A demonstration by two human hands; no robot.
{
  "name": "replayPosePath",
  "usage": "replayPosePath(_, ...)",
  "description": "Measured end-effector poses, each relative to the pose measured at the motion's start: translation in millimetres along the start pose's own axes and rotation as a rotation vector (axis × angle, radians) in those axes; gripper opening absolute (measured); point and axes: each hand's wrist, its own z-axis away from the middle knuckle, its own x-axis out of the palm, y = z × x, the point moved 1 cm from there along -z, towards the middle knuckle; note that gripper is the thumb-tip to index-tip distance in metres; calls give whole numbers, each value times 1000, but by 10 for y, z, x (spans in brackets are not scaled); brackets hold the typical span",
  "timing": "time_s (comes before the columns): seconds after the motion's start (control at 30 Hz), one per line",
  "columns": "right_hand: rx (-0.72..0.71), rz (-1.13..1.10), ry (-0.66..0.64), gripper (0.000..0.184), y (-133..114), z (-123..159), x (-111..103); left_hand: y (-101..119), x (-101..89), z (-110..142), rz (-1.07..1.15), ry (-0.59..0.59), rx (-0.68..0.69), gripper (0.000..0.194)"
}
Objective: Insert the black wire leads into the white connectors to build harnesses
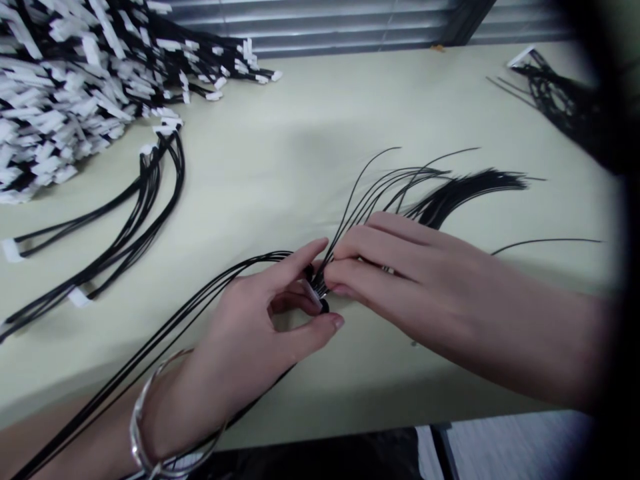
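Note:
My left hand (245,340), with a silver bangle (137,427) at its wrist, grips a small white connector (313,293) between thumb and fingers. Thin black wires (220,280) run from there over my left forearm. My right hand (410,267) is pinched at the connector's right side, its fingertips closed on black wires (350,212) that fan out up and to the right. The exact fingertip contact is partly hidden. Behind my right hand lies a thick bundle of loose black wires (465,190), partly covered by it.
A large heap of black wires with white connectors (65,100) fills the back left. Below it lie finished-looking black cables (145,213) with white ends. A dark wire bundle (565,93) sits at the back right. Blinds (320,23) border the pale table (250,167).

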Motion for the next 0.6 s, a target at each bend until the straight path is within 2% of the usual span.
replayPosePath(0.17, -10, 44, -11, 21, -19, -9, 0, -4, -3, 7, 7, 6, 1, 63)
replayPosePath(0.6, -37, 246, -12, 24, -84, -36, -23, 10, -2, 19, 40, 12, -13, 60)
